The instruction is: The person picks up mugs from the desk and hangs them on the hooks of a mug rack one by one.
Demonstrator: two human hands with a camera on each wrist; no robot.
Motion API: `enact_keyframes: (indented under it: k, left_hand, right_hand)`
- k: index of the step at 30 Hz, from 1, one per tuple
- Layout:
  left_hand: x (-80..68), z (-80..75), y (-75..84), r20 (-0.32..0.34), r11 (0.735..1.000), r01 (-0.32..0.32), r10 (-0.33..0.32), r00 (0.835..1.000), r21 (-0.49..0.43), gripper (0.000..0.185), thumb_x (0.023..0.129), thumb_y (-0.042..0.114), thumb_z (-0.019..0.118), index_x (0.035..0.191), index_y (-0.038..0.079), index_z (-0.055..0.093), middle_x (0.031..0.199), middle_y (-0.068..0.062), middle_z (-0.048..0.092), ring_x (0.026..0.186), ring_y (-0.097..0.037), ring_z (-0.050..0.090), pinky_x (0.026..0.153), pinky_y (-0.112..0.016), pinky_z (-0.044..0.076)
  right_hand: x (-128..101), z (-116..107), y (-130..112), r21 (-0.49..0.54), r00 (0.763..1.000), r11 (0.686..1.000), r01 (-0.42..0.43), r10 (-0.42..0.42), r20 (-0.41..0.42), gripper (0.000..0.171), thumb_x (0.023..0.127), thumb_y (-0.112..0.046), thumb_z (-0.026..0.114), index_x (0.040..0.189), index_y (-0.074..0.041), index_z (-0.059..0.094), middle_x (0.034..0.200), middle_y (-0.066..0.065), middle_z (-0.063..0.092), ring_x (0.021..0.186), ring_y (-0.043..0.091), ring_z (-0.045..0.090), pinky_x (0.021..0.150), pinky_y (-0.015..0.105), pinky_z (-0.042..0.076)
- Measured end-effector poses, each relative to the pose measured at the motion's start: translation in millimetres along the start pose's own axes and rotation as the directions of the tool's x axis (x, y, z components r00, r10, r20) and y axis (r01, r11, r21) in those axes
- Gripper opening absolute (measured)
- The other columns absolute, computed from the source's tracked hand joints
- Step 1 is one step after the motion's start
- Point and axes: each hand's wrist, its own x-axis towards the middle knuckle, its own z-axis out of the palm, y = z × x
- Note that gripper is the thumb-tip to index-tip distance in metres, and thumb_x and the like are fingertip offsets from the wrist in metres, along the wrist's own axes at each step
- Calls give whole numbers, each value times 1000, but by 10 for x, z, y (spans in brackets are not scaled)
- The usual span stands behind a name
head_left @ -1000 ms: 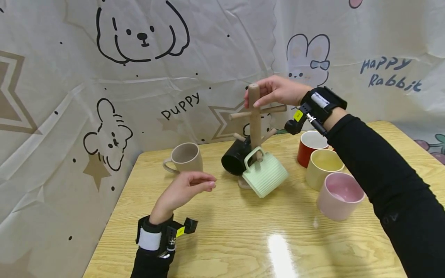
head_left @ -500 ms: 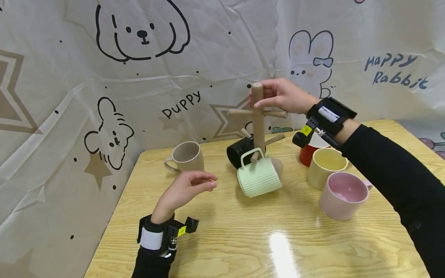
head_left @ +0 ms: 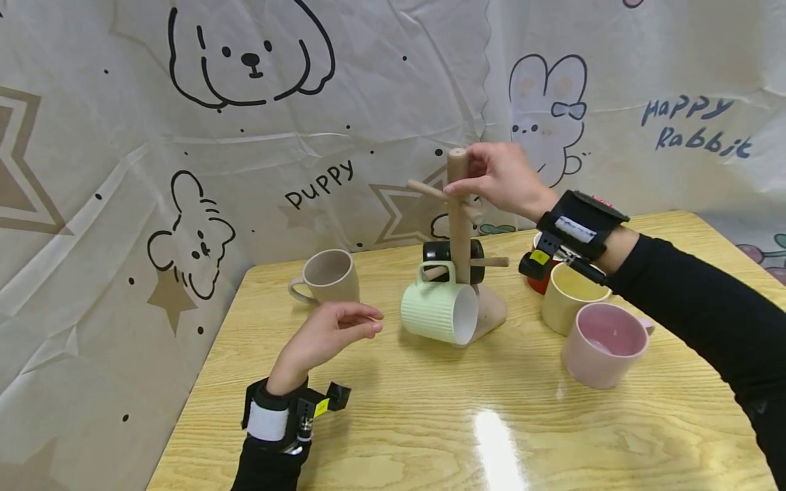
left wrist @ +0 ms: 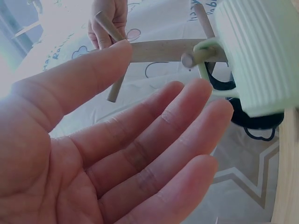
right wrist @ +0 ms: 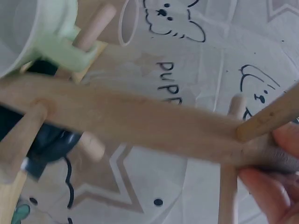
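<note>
A wooden mug tree (head_left: 458, 225) stands at the back middle of the table. My right hand (head_left: 499, 179) grips the top of its post, fingers (right wrist: 266, 186) curled round the wood. A ribbed pale green mug (head_left: 439, 312) hangs by its handle from a low peg, its mouth facing right. A black mug (head_left: 439, 254) hangs behind the post. My left hand (head_left: 328, 335) hovers above the table left of the green mug, palm up, fingers (left wrist: 154, 149) relaxed and holding nothing.
A beige mug (head_left: 327, 277) stands at the back left. At the right stand a red mug (head_left: 540, 279), a yellow mug (head_left: 571, 300) and a pink mug (head_left: 604, 344). A printed cloth (head_left: 184, 136) hangs behind the wooden table (head_left: 430, 423).
My right hand has turned the mug tree about its post: the green mug swung from front right to front left, and the black mug went behind the post. The left hand stayed still.
</note>
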Motion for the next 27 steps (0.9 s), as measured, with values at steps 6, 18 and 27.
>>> enact_keyframes:
  k: [6,18,27]
  left_hand:
    - [-1,-4,2,-3,1000,-5,5,1000,10,27,89,22,61,107,3,65,101,-10,68,91,-17,64,83,-33,51]
    - [11,-11,-20,0,999,-25,25,1000,26,26,89,21,61,107,3,65,100,-10,67,88,-15,64,80,-31,51]
    - [-3,-24,-24,-5,999,-23,24,1000,25,26,88,19,62,107,2,65,96,-10,69,87,-15,64,80,-31,51]
  right_hand:
    - [13,7,-74,-119,998,993,-14,6,-64,32,72,-20,79,91,1,63,92,18,68,81,25,64,63,25,46]
    - [70,130,-263,-188,990,978,-86,62,-127,36,73,-26,77,85,2,58,91,16,65,81,26,60,67,34,51]
    - [107,199,-303,-215,986,971,-108,76,-150,37,74,-30,76,86,1,58,90,15,64,81,27,59,68,35,49]
